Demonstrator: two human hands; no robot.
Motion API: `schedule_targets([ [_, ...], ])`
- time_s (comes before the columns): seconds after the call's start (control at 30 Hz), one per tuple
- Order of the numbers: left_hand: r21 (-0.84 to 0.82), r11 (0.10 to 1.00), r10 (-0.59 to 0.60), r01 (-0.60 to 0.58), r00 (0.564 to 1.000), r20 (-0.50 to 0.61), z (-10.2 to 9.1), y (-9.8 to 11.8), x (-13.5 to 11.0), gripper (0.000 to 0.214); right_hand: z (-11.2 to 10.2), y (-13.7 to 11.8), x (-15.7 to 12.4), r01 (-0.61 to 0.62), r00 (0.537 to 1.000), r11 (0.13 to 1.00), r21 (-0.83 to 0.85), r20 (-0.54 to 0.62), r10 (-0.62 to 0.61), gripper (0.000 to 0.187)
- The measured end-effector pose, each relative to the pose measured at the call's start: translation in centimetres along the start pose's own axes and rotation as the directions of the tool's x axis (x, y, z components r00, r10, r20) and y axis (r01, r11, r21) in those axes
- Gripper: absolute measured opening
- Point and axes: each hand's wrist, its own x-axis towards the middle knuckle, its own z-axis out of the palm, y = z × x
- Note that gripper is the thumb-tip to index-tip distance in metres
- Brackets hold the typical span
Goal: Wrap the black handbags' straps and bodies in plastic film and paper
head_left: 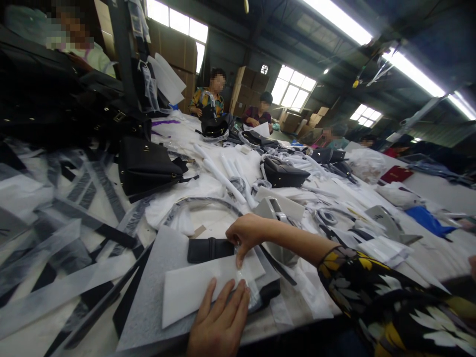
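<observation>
My left hand [219, 317] lies flat, fingers stretched out, on a white foam sheet [189, 290]. Bent over the sheet's far edge, my right hand [247, 235] has its fingers curled and its thumb pointing down. A strip of clear plastic film [251, 290] runs from beneath the right thumb toward the left fingertips, and the right fingers appear closed on its upper end. Behind the foam sheet lies a flat black leather piece with a band across it [208, 250]. Both rest over a larger grey sheet [148, 297]. Some black material shows under the foam's right end.
Plastic-wrapped black straps [100, 183] cover the table's left. A black handbag [145, 166] stands behind them, another black bag [284, 172] farther right. A grey tape dispenser [273, 213] is just beyond my right forearm. Several people work around the far side.
</observation>
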Motion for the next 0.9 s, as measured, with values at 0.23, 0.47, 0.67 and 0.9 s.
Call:
schedule_targets([
  [0.23, 0.017, 0.999, 0.050, -0.051, 0.998, 0.045, 0.3, -0.6, -0.7, 0.035, 0.3, 2.2, 1.9, -0.031, 0.993, 0.956, 0.290, 0.120, -0.004, 0.068],
  [0.47, 0.043, 0.996, 0.079, -0.079, 0.997, 0.014, 0.6, -0.9, -0.7, 0.035, 0.7, 4.5, 3.9, -0.120, 0.946, 0.806, 0.579, 0.313, -0.085, 0.068],
  [0.67, 0.032, 0.998, 0.056, -0.057, 0.998, 0.031, 0.6, -0.7, -0.7, 0.037, 1.6, 5.1, 3.6, -0.108, 0.961, 0.757, 0.645, 0.263, -0.087, 0.045],
  [0.9, 0.065, 0.996, 0.070, -0.066, 0.996, -0.057, 1.4, -0.8, -1.3, 0.043, 0.5, 2.1, 1.7, -0.149, 0.988, 0.894, 0.423, 0.037, 0.147, 0.021],
])
